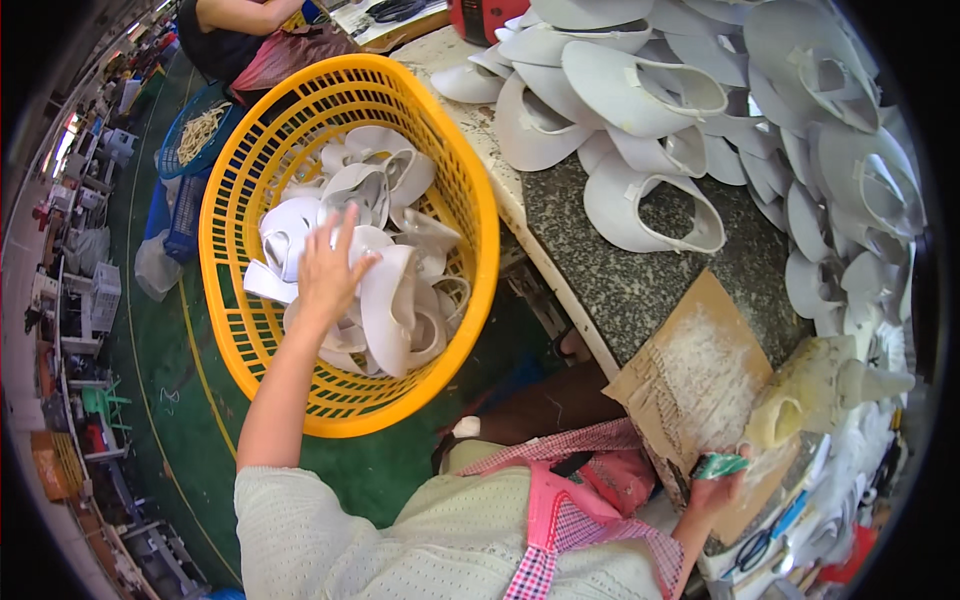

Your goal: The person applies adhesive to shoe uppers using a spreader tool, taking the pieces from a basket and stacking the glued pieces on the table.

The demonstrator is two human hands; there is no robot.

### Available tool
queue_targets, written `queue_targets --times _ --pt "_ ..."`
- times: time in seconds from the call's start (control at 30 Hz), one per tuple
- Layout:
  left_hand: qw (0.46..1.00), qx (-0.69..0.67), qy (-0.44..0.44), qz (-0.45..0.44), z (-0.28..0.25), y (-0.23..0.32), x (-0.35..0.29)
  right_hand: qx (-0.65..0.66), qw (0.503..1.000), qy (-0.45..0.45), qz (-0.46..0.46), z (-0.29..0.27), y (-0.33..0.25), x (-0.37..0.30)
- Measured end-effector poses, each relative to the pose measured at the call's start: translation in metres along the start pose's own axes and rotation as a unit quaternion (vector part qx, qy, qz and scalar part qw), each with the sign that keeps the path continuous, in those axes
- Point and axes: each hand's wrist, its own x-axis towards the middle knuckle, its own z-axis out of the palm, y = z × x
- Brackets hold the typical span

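My left hand (328, 265) is over the yellow plastic basket (483, 245), its fingers spread and nothing seen gripped in them. Beneath it lies a loose heap of white, curved shoe uppers (388, 310); whether the fingertips touch them I cannot tell. At the bench's near edge, my right hand (712, 490) is closed round a small green thing (720, 465), whose kind does not show. That hand rests beside a piece of brown cardboard (650, 375) smeared with whitish residue. On the speckled bench top (570, 235), more white uppers (640, 90) are piled up.
A cloudy yellowish container (815, 395) lies tipped on the cardboard. Blue-handled scissors (755, 550) are at the lower right. A co-worker (250, 40) sits beyond the basket, near a blue basket (195, 135) of pale strips. Shelves with goods line the far left.
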Motion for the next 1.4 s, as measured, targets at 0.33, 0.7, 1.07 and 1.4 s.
queue_targets --times 0.33,0.7,1.07,1.4 --pt "0.997 0.044 -0.027 -0.061 0.096 -0.043 0.160 0.086 0.995 -0.058 -0.012 0.004 -0.003 -0.006" --pt "0.780 -0.396 -0.436 0.212 -0.024 0.020 0.040 0.033 0.999 0.023 -0.036 0.000 -0.002 -0.003" --pt "0.608 -0.792 0.039 -0.039 -0.115 0.051 -0.018 0.048 0.997 -0.055 -0.016 -0.014 -0.002 -0.003" --pt "0.760 -0.255 0.154 0.578 -0.144 0.271 -0.003 0.167 0.976 -0.031 -0.135 -0.030 -0.023 -0.016"
